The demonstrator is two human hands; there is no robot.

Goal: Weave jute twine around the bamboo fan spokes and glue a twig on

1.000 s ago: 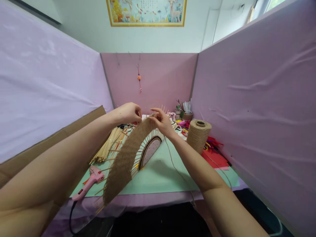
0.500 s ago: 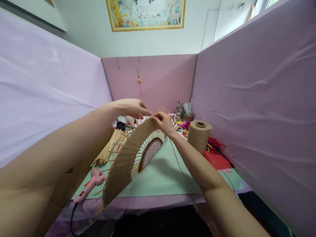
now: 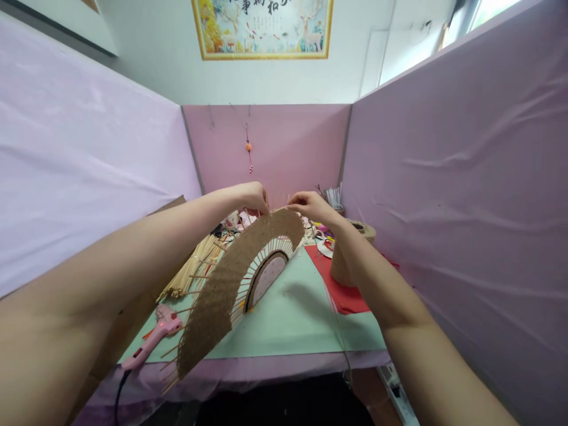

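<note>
A half-round fan [image 3: 217,296] of brown twine woven over thin wooden sticks stands tilted on the table, bare stick ends poking past its outer edge. Its pale spotted half-circle centre [image 3: 269,275] has a dark rim. My left hand [image 3: 256,198] is closed at the top edge of the weave, fingers bent down around the sticks. To its right, my right hand [image 3: 310,205] pinches at the same edge; the twine between its fingertips is too fine to make out clearly. A loose strand of twine [image 3: 341,334] hangs over the table's front edge.
A large twine spool [image 3: 344,263] stands on red sheets [image 3: 320,266], partly behind my right forearm. Left lie a bundle of sticks [image 3: 189,269] and a pink glue gun [image 3: 153,337] with a black cord. Craft bits crowd the back; pink-lilac partitions [image 3: 275,142] enclose the table.
My right hand has moved right along the fan's top edge, away from my left hand. My left fingers have curled down onto the edge. The spool now stands lower, on the red sheets.
</note>
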